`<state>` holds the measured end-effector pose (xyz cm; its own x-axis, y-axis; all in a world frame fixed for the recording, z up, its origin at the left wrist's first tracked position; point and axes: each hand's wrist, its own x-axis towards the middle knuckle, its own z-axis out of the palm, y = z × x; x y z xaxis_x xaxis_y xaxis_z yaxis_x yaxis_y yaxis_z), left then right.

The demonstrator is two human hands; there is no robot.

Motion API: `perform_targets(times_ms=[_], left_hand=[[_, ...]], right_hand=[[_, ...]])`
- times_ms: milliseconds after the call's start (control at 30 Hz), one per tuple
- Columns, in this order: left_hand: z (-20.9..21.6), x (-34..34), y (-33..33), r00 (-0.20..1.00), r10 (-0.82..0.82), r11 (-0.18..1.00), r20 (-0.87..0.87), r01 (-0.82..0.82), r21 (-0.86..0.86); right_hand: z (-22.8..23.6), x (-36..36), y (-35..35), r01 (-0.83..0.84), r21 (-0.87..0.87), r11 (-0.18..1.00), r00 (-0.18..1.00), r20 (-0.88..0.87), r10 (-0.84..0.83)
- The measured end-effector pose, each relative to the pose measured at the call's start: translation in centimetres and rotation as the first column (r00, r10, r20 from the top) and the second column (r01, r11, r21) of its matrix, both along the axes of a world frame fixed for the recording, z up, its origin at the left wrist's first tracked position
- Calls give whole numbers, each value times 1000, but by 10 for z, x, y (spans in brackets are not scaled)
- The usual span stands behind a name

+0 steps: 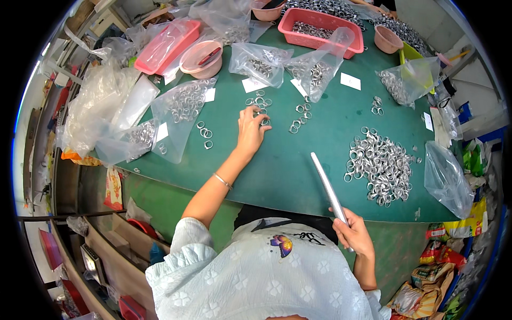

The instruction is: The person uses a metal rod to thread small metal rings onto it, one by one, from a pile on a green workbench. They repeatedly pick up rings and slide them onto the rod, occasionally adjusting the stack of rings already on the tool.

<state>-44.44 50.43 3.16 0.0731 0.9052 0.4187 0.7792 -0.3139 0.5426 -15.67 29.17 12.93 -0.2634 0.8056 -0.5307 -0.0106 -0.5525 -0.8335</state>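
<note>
My right hand is wrapped round the lower end of a ring mandrel, a tapered silver metal rod pointing up and to the left over the table edge. Over on the left, my left hand reaches across the green table, its thumb and a finger closed round a silver ring. Just beyond those fingers lies a small group of loose rings. A short row of rings lies to the right of that hand. A large heap of silver rings is right of the mandrel.
Clear plastic bags of rings line the table's far side with white paper slips. Behind them stand a pink tray and a pink bowl. An unfilled-looking plastic bag lies at the right edge. Shelves stand lower left.
</note>
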Motion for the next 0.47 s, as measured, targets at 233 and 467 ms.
perform_targets(times_ms=[233,467], left_hand=[[35,48,-26,978,-161,987,134,156,51],[36,165,-36,794,-602,787,83,608,-103]], right_hand=[[0,23,-9,213,55,975,977,18,-215],[-7,42,-22,507,131,852,859,13,-513]])
